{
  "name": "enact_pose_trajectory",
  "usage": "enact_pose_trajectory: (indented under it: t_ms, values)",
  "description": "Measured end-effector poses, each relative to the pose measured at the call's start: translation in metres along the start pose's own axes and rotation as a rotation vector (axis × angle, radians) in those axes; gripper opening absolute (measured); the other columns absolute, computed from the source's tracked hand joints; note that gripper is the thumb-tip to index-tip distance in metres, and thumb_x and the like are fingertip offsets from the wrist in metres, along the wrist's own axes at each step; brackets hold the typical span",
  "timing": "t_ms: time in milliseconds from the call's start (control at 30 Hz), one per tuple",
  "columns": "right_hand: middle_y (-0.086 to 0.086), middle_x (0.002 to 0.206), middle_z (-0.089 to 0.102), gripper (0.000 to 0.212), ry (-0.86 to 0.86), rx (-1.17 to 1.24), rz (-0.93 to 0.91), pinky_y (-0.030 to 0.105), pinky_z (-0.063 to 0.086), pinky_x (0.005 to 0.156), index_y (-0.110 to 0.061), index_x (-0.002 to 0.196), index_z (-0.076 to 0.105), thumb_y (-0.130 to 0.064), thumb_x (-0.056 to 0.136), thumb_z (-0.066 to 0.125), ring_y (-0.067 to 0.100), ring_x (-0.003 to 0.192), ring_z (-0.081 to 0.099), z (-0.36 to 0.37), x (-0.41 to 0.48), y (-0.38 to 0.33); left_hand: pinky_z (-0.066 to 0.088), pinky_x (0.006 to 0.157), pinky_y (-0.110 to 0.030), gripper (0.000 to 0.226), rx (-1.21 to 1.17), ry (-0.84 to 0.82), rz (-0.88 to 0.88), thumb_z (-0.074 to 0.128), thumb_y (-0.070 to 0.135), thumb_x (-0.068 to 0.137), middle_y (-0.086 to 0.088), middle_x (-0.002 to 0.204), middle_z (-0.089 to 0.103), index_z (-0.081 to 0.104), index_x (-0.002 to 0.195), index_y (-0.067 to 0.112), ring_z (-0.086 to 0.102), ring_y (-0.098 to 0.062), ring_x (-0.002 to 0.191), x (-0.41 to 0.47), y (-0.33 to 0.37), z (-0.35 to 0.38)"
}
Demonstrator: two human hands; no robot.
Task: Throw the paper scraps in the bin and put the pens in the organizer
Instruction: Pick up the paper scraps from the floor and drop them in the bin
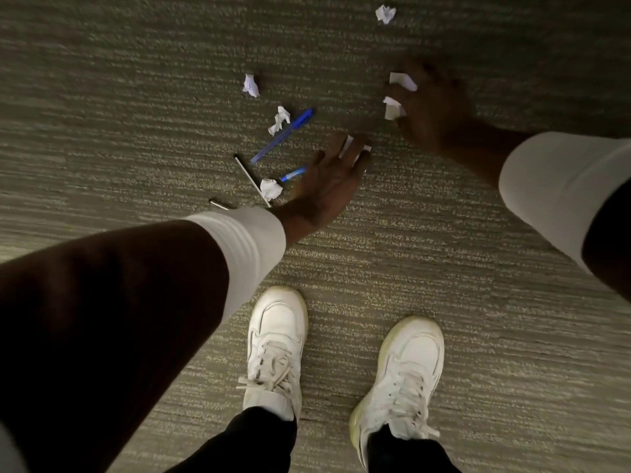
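A person bent over a grey carpeted floor (pixel 444 268), both arms stretched toward a scatter of paper scraps and pens. The right hand (pixel 433 107) was closed on two white scraps (pixel 403 80), pinched at its fingertips. The left hand (pixel 327 186) lay palm-up and spread, with another scrap (pixel 346 145) apparently held at its fingertips, though blur made that grip hard to read. Loose litter lay at about ten o'clock from the left hand: a crumpled scrap (pixel 271 189) just beside the wrist, touching a short blue pen (pixel 293 174) and a thin pale pen (pixel 251 180), with a long blue pen (pixel 283 135) beyond, its long axis running from seven to one o'clock. Another wad (pixel 280 119) rested against that pen, one more (pixel 251 85) lay further out, and a last one (pixel 386 13) sat well apart at twelve o'clock from the right hand. The left hand was clearly the nearer to the pens. Neither bin nor organizer appeared in view.
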State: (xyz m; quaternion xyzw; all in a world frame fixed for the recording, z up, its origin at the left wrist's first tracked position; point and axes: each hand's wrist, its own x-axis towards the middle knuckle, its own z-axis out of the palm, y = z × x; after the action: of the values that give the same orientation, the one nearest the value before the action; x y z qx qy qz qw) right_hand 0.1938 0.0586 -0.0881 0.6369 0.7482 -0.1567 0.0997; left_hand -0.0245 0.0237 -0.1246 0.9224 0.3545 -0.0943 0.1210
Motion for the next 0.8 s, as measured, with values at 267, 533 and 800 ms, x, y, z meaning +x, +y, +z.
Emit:
enact_pose_trajectory:
  t_ms: [267, 533, 800]
  values:
    - [0.022, 0.171, 0.02, 0.058, -0.008, -0.029, 0.069, 0.071, 0.051, 0.098, -0.015, 0.155, 0.045, -0.028, 0.1, 0.057, 0.057, 0.149, 0.028, 0.022, -0.057, 0.02, 0.054, 0.096, -0.056, 0.053, 0.063, -0.017, 0.066, 0.039, 0.001, 0.091, -0.02, 0.159, 0.044, 0.05, 0.144, 0.001, 0.046, -0.045, 0.141, -0.032, 0.013, 0.003]
    - [0.035, 0.138, 0.053, 0.07, -0.013, 0.119, 0.179, 0.063, 0.05, 0.096, -0.021, 0.162, 0.029, -0.009, 0.099, 0.056, 0.057, 0.119, 0.055, 0.023, -0.06, 0.009, 0.05, 0.101, -0.058, 0.059, 0.046, -0.013, 0.111, 0.011, 0.004, 0.092, -0.025, 0.154, 0.043, 0.05, 0.137, -0.002, 0.049, -0.047, 0.132, -0.02, 0.007, 0.011]
    - [0.021, 0.168, 0.023, 0.068, -0.036, 0.234, 0.155, 0.053, 0.037, 0.118, -0.028, 0.163, 0.035, -0.033, 0.102, 0.064, 0.043, 0.149, 0.034, 0.02, -0.029, 0.017, 0.055, 0.098, -0.045, 0.053, 0.026, 0.06, 0.155, 0.021, -0.002, 0.09, -0.028, 0.147, 0.051, 0.058, 0.128, -0.005, 0.058, -0.041, 0.123, -0.021, 0.009, 0.008]
